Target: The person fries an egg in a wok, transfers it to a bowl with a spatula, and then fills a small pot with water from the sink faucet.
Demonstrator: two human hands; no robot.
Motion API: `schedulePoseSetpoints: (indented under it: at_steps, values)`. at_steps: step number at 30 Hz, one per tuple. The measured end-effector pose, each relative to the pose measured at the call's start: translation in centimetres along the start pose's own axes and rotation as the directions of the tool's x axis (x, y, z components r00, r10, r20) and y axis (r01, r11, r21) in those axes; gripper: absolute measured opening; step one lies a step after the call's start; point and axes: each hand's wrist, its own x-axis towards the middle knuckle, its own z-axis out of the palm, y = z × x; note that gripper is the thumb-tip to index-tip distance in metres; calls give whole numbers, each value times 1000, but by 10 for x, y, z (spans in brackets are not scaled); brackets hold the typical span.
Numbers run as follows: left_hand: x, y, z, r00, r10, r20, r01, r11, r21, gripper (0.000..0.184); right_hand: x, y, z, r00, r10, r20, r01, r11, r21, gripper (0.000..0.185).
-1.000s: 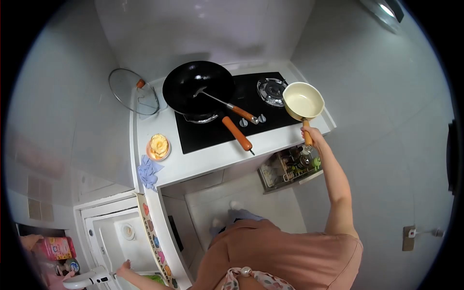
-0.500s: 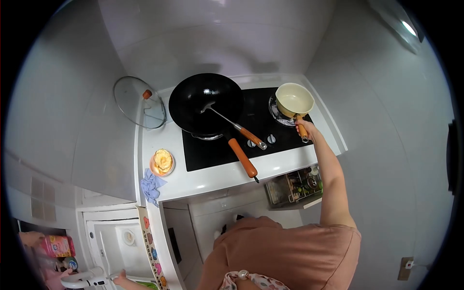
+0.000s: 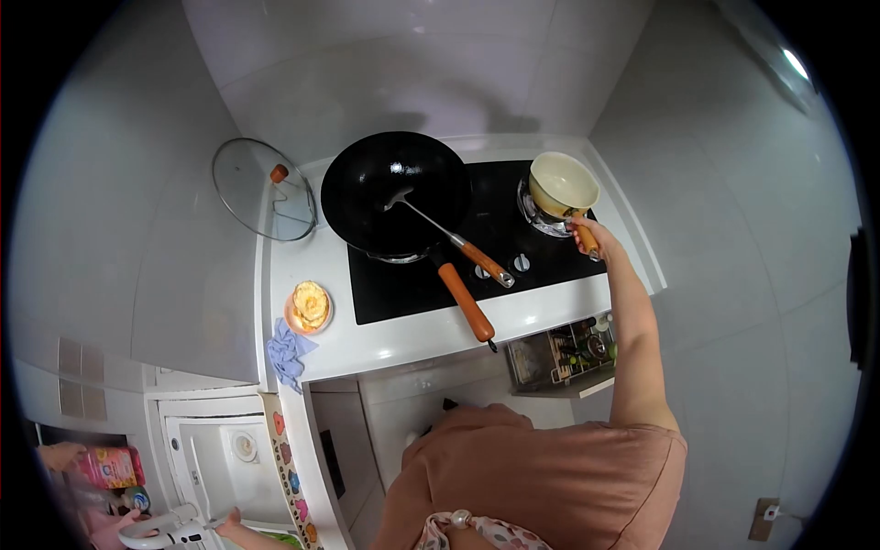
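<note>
My right hand (image 3: 584, 236) is closed round the wooden handle of a small cream saucepan (image 3: 564, 186), which tilts over the right burner (image 3: 543, 218). The part of its inside that I can see is bare. At the lower left, my left hand (image 3: 229, 524) is at the handle of a white faucet (image 3: 170, 530) beside the sink, its fingers seemingly closed on it. A black wok (image 3: 394, 183) sits on the left burner. A metal spatula (image 3: 449, 236) rests in it, its wooden grip lying near the wok's orange handle (image 3: 466, 302).
A glass lid (image 3: 247, 188) leans at the left wall. A bowl of yellow food (image 3: 310, 306) and a blue cloth (image 3: 289, 351) are on the left counter. Below the hob a drawer (image 3: 561, 357) stands pulled out. Another hand (image 3: 62, 456) and a pink package (image 3: 112, 467) appear at lower left.
The saucepan has tipped and shifted slightly right, with my right hand turning on its handle. My left hand stays by the faucet. The whole view has shifted a little.
</note>
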Motion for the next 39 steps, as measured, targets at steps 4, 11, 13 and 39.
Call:
schedulePoseSetpoints:
  at_steps: [4, 11, 13, 39]
  values:
    - [-5, -2, 6, 969, -26, 247, -7, 991, 131, 46, -31, -18, 20, 995, 97, 29, -95, 994, -56, 23]
    - [17, 12, 3, 999, 14, -50, -15, 999, -36, 49, 6, 4, 3, 988, 88, -129, -96, 994, -58, 18]
    - [19, 14, -1, 999, 17, -28, -17, 1000, -22, 51, 2, 5, 3, 988, 70, -141, -80, 994, -68, 18]
    - [-11, -5, -4, 951, 178, 252, -232, 952, 201, 71, 11, 5, -5, 992, 50, -116, -57, 996, -66, 12]
